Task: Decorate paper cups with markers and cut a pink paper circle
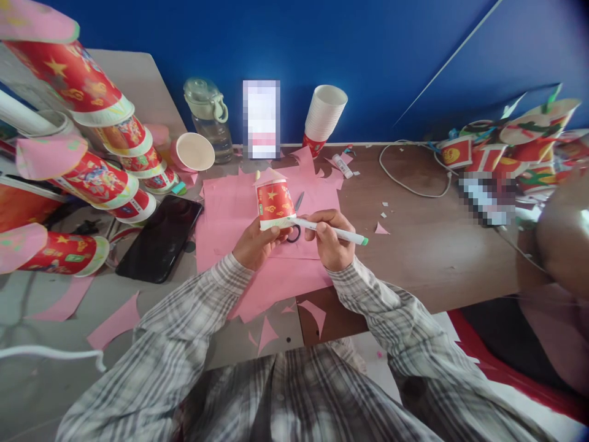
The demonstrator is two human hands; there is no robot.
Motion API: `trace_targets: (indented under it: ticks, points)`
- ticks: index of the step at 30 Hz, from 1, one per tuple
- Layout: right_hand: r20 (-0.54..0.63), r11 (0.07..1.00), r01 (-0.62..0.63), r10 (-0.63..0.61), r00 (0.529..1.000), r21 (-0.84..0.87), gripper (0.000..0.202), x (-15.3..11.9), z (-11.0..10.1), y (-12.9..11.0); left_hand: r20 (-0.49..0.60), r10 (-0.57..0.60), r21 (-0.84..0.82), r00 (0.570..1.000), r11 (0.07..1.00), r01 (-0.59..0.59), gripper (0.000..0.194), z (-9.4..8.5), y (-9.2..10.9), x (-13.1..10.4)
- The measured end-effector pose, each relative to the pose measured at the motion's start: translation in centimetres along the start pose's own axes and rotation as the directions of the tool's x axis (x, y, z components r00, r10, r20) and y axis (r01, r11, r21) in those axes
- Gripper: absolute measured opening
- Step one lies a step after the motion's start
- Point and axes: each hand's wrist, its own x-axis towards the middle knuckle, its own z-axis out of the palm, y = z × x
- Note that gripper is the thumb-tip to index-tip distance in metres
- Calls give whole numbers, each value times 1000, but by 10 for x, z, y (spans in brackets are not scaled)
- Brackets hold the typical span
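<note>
Gripping the red cup (pixel 276 199) in my left hand (pixel 253 244) and the pen (pixel 345 234) in my right hand (pixel 335 242), I'm seemingly colouring the cup's rim (pixel 267 225), which next likely calls for a steady turn.

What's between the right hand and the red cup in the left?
In the head view, the marker spans from the right hand to the rim of the red cup; scissors lie on the pink paper below.

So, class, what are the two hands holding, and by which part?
Left hand: red paper cup, by its white rim. Right hand: white marker, toward its tip end.
</note>
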Motion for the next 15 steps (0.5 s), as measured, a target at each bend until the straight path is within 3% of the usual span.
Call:
trace_targets:
  ticks: [6,15]
  points:
    - [-17,999,19,-18,1000,47,29,1,-1,-2,-21,-20,-11,1000,1000,20,65,0,0,-1]
    - [-55,999,12,-9,998,53,35,7,1,-13,19,2,2,1000,1000,-2,63,4,2,-1]
